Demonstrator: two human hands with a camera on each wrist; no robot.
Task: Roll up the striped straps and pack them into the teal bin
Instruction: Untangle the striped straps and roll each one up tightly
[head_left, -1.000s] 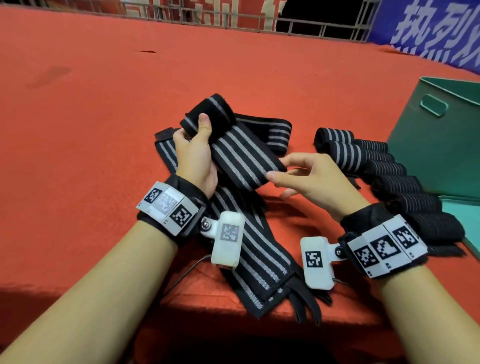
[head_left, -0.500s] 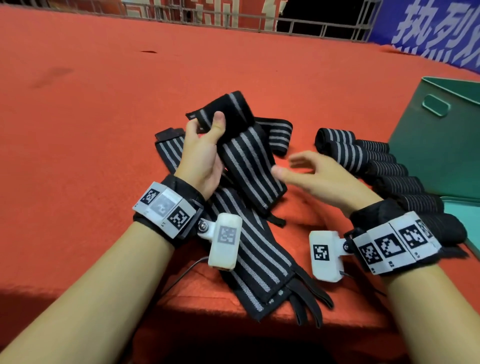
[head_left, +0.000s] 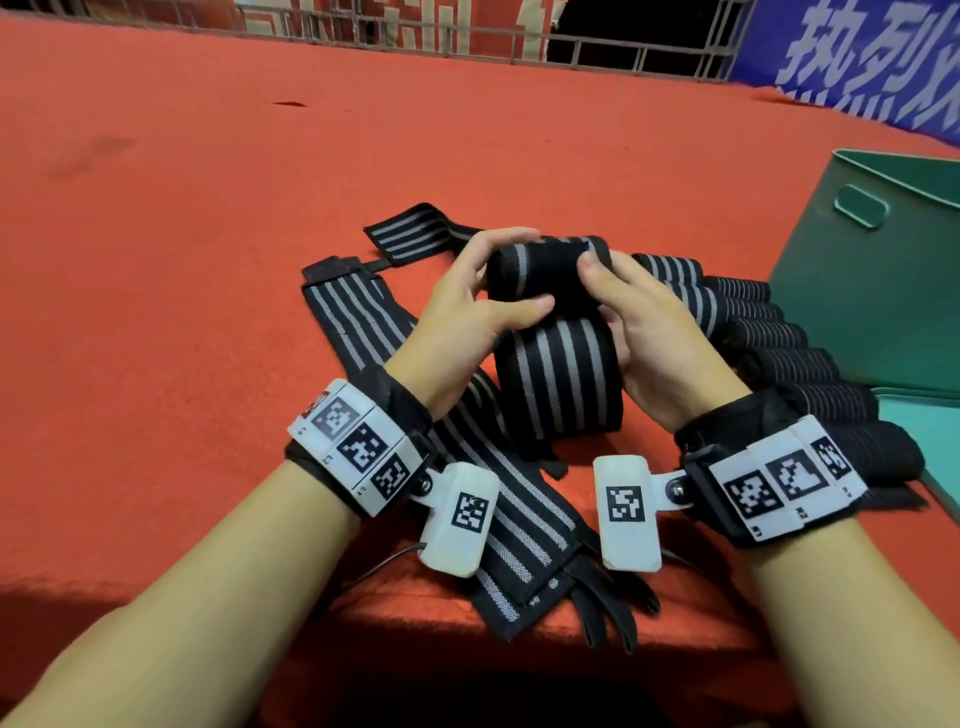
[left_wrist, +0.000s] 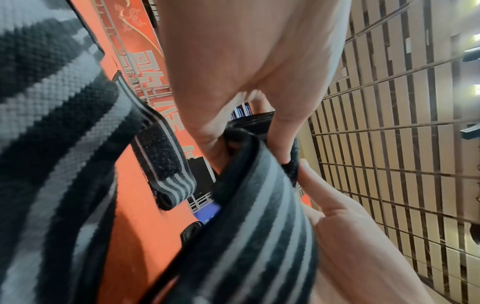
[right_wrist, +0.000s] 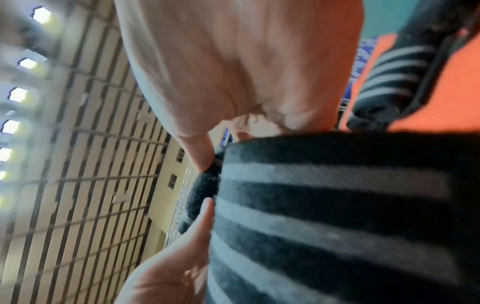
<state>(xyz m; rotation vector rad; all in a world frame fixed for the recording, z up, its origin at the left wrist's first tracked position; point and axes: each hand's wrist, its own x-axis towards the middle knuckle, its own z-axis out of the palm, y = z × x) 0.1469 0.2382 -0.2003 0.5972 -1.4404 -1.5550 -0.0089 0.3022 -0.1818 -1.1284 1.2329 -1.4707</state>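
Note:
A black strap with grey stripes (head_left: 558, 374) is lifted above the red cloth, its top end curled into a small roll (head_left: 540, 270). My left hand (head_left: 478, 306) grips the roll's left end, thumb across its front. My right hand (head_left: 631, 312) grips the right end. The strap's loose tail hangs down toward me between my wrists. In the left wrist view the same strap (left_wrist: 259, 236) runs under my fingers; in the right wrist view the strap (right_wrist: 337, 216) fills the lower right. The teal bin (head_left: 883, 291) lies at the right.
Several rolled striped straps (head_left: 748, 332) lie in a row against the bin's near side. Two unrolled straps lie flat on the red cloth (head_left: 208, 208): a long one (head_left: 467, 467) reaching the table's front edge and a short one (head_left: 410, 234) behind my hands.
My right hand has come in and taken the strap's right side. Both hands lifted the strap to the centre and curled its top end into a roll.

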